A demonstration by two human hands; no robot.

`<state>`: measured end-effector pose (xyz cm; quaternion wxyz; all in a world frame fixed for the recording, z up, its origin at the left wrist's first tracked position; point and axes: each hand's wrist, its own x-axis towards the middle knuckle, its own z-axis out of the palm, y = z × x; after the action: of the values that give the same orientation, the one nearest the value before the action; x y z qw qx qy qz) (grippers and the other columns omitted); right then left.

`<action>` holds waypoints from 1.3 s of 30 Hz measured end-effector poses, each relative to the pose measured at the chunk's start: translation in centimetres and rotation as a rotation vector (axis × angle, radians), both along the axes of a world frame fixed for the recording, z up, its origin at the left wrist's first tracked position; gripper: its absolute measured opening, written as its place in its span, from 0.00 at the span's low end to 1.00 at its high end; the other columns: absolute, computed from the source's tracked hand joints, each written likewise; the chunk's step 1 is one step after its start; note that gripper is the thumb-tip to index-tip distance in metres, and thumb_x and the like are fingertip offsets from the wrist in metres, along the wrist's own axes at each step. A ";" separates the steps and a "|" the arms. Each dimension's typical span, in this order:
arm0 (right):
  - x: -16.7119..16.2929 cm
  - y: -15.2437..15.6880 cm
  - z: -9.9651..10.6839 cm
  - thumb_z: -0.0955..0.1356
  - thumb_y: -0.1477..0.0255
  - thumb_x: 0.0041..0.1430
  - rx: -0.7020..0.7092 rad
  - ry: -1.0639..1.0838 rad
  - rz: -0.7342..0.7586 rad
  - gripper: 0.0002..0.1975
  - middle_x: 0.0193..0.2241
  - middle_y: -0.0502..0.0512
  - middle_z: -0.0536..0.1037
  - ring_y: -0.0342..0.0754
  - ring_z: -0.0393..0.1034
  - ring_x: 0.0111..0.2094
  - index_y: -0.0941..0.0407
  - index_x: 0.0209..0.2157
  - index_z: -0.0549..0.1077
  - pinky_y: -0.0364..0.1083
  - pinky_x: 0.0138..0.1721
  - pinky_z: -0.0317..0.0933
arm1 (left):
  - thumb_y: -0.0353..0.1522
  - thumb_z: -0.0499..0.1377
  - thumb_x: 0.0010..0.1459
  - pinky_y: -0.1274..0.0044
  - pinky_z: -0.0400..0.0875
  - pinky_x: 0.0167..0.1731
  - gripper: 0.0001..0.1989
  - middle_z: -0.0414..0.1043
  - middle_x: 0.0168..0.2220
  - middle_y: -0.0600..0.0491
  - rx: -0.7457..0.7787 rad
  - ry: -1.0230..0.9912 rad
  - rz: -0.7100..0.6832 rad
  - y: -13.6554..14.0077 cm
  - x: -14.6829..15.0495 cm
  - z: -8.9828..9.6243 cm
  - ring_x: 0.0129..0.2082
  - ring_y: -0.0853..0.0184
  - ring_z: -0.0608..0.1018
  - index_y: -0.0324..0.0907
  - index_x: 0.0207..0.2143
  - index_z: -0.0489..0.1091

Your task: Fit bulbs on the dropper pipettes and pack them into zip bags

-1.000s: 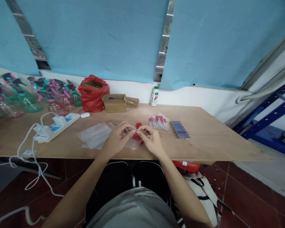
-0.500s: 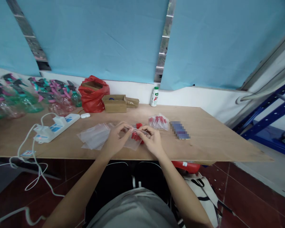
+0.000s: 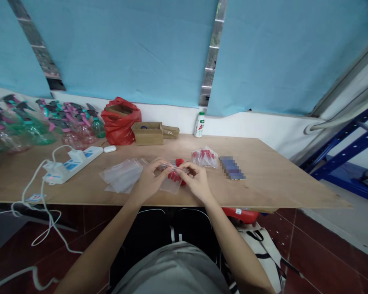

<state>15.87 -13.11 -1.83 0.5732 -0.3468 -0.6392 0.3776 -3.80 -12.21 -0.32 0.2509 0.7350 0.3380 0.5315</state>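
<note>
My left hand (image 3: pixel 153 174) and my right hand (image 3: pixel 196 178) meet over the table near its front edge. Thumbs and fingers of both pinch the top edge of a clear zip bag (image 3: pixel 171 187). Several slim pieces with red ends (image 3: pixel 173 176) show in the bag below my fingers; their exact kind is too small to make out. Behind my hands lie more red-ended pieces (image 3: pixel 179 162) with thin shafts, partly hidden. To the left is a spread stack of flat clear zip bags (image 3: pixel 119 176). A filled clear bag (image 3: pixel 206 157) with red-ended pieces rests beyond my right hand.
A blurred-out phone (image 3: pixel 232 168) lies right of the filled bag. A white power strip (image 3: pixel 75 164) with cables is at the left, spray bottles (image 3: pixel 33 128) behind it. Along the back stand a red plastic bag (image 3: pixel 119 126), a cardboard box (image 3: pixel 147 134) and a white bottle (image 3: pixel 199 125).
My hands stay almost in place, still pinching the bag's top edge. The red-ended pieces under my fingers have shifted slightly and show more spread out.
</note>
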 end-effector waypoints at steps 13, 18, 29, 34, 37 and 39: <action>-0.2 0.3 0.1 0.78 0.56 0.58 -0.008 0.064 -0.064 0.15 0.32 0.54 0.84 0.48 0.75 0.31 0.54 0.34 0.82 0.46 0.36 0.69 | 0.41 0.64 0.68 0.71 0.75 0.42 0.11 0.79 0.37 0.52 -0.024 -0.072 0.043 0.1 0.1 -0.3 0.38 0.65 0.80 0.44 0.37 0.79; 0.2 0.3 0.5 0.78 0.58 0.57 0.004 0.072 -0.087 0.14 0.31 0.54 0.84 0.49 0.76 0.32 0.54 0.32 0.83 0.47 0.37 0.70 | 0.43 0.66 0.66 0.72 0.76 0.38 0.13 0.79 0.36 0.51 -0.084 -0.129 -0.008 0.4 0.1 -0.3 0.35 0.65 0.79 0.44 0.37 0.80; 0.4 1.1 0.0 0.80 0.59 0.52 -0.137 0.180 -0.041 0.14 0.30 0.53 0.84 0.48 0.76 0.30 0.55 0.32 0.83 0.46 0.36 0.69 | 0.41 0.64 0.68 0.74 0.70 0.36 0.13 0.74 0.31 0.54 -0.043 -0.138 0.066 0.4 -0.1 0.0 0.33 0.67 0.75 0.43 0.33 0.77; 0.3 1.2 0.0 0.79 0.59 0.54 -0.071 0.154 -0.028 0.14 0.31 0.53 0.84 0.47 0.75 0.31 0.55 0.31 0.81 0.46 0.38 0.69 | 0.41 0.63 0.69 0.74 0.71 0.36 0.13 0.75 0.32 0.54 -0.060 -0.131 0.081 0.5 -0.1 -0.3 0.32 0.68 0.75 0.43 0.35 0.77; 0.4 1.2 0.2 0.79 0.57 0.55 -0.070 0.135 -0.028 0.15 0.31 0.53 0.84 0.47 0.75 0.32 0.54 0.32 0.81 0.46 0.38 0.69 | 0.42 0.64 0.68 0.75 0.70 0.34 0.13 0.75 0.30 0.54 -0.074 -0.140 0.076 0.4 0.0 -0.1 0.31 0.68 0.74 0.43 0.35 0.77; 0.5 1.2 0.2 0.79 0.56 0.54 -0.097 0.134 -0.020 0.16 0.31 0.53 0.84 0.47 0.75 0.30 0.55 0.33 0.82 0.46 0.36 0.68 | 0.43 0.65 0.67 0.75 0.70 0.34 0.13 0.75 0.30 0.54 -0.078 -0.163 0.082 0.4 0.1 0.0 0.30 0.68 0.74 0.43 0.35 0.78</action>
<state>16.38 -11.96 -1.64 0.6012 -0.3544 -0.5768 0.4246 -3.69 -11.83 -0.36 0.2842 0.6643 0.3669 0.5859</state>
